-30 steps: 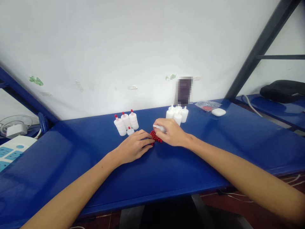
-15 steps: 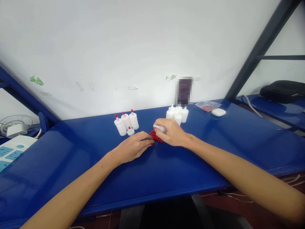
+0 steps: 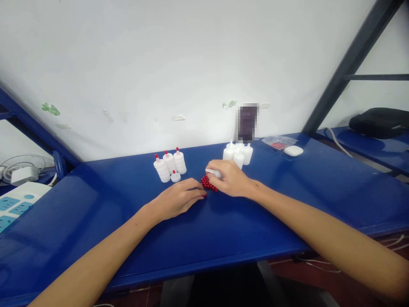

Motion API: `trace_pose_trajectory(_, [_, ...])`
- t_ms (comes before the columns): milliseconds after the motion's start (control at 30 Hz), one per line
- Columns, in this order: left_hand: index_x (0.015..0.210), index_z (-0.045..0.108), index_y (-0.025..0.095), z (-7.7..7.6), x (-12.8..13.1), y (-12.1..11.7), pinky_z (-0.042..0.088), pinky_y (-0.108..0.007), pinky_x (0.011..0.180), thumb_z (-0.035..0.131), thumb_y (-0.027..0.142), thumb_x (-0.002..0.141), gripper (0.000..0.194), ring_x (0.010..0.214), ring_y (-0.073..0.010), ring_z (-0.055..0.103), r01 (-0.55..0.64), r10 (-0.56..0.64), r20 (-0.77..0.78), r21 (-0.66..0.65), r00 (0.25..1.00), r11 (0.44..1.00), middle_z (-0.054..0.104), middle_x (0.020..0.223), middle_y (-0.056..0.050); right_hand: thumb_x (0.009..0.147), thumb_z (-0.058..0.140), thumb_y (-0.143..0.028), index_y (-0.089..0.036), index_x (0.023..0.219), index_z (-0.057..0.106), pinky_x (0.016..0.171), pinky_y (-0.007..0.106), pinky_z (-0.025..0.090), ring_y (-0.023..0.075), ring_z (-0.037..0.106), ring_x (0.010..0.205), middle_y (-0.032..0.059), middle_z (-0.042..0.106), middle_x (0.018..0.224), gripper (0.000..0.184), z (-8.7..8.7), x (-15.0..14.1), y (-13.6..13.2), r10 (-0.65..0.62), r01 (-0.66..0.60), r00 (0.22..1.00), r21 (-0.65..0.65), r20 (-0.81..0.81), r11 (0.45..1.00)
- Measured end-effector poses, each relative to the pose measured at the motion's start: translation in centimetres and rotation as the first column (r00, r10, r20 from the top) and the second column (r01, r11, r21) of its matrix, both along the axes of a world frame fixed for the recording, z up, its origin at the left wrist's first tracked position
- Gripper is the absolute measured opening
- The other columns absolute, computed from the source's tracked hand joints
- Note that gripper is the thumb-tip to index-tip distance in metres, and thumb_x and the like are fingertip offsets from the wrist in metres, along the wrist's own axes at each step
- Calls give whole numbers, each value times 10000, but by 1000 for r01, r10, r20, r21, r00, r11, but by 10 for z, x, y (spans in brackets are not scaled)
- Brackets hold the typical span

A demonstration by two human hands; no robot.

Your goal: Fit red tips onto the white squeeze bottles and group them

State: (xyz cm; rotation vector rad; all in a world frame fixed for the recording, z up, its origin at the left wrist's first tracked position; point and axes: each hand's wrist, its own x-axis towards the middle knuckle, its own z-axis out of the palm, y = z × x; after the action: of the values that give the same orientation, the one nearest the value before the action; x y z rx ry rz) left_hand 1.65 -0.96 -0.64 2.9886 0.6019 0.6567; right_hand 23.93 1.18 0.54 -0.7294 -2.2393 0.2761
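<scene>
My right hand (image 3: pixel 228 177) is wrapped round a white squeeze bottle (image 3: pixel 217 173), whose bare nozzle points left; most of its body is hidden in the palm. Under and beside that hand lies a tight cluster of small red caps (image 3: pixel 208 183). At the cluster's near left edge, the fingertips of my left hand (image 3: pixel 180 197) are closed on one red cap (image 3: pixel 204 196), partly covered by the fingers. Beyond the left hand stand several white bottles with red caps (image 3: pixel 169 162), one short white piece with a red tip (image 3: pixel 175 176) in front of them.
Behind my right hand stand several uncapped white bottles (image 3: pixel 238 154). Farther right lie a clear bag with red pieces (image 3: pixel 278 143) and a white rounded case (image 3: pixel 293 151). A dark blurred panel (image 3: pixel 248 123) leans on the wall. A power strip (image 3: pixel 21 202) sits at the left.
My left fingertips have shifted slightly toward me with the single red cap, away from the cluster. The right hand keeps the bottle almost in the same place.
</scene>
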Motion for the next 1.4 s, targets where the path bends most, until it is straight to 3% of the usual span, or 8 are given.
trace_pose_trajectory(367, [1088,691,170,-4,-1,3,553,-328,863,487,230,998,231,970,-182,630,-23,23,8,-50,1000,998,659,1036,-98,863,477,-177,-181,762,522,635,264,348,130,468,641,4,545,715,111,0,0,0,1,-1,1000,-4,7,1000])
trace_pose_trajectory(700, [1097,701,190,-5,-1,4,552,-323,863,544,224,970,204,956,-170,634,-48,58,53,-179,997,983,674,1041,-76,859,472,-174,-179,758,537,628,266,346,132,473,635,7,557,710,120,1,0,-1,-5,5,1000,-1,16,1000])
trace_pose_trajectory(900, [1092,700,203,-3,-3,2,546,-298,853,598,245,943,186,933,-154,642,-59,96,133,-257,986,964,677,1041,-58,829,508,-155,-182,844,592,608,264,310,133,497,656,9,610,771,90,9,5,-2,42,-36,974,-31,223,999])
trace_pose_trajectory(1033, [1084,699,198,-2,-4,2,536,-292,855,608,236,932,181,930,-151,639,-59,103,149,-275,983,960,670,1041,-56,840,497,-167,-180,788,577,567,271,261,123,471,634,13,592,779,97,14,6,-6,45,-41,936,-19,349,999])
trace_pose_trajectory(1167, [1108,688,190,-3,-6,2,527,-304,856,624,271,918,216,930,-161,626,-107,140,129,-237,982,966,652,1039,-61,810,509,-157,-178,746,563,540,285,220,109,433,585,8,595,764,86,20,5,-12,29,-22,918,-22,396,1000])
trace_pose_trajectory(1300, [1156,676,197,-4,-7,4,517,-330,885,583,315,945,259,973,-183,614,-156,175,65,-226,982,962,639,1077,-74,803,514,-151,-196,916,573,532,293,192,119,415,533,-7,622,708,135,23,4,-19,37,-20,891,-42,453,999])
trace_pose_trajectory(1400, [1165,680,215,-4,-6,6,510,-325,891,550,314,966,257,982,-183,609,-153,164,26,-248,986,957,632,1082,-74,829,513,-162,-200,893,577,540,295,196,125,440,547,6,642,742,98,23,4,-22,42,-40,867,-15,497,999])
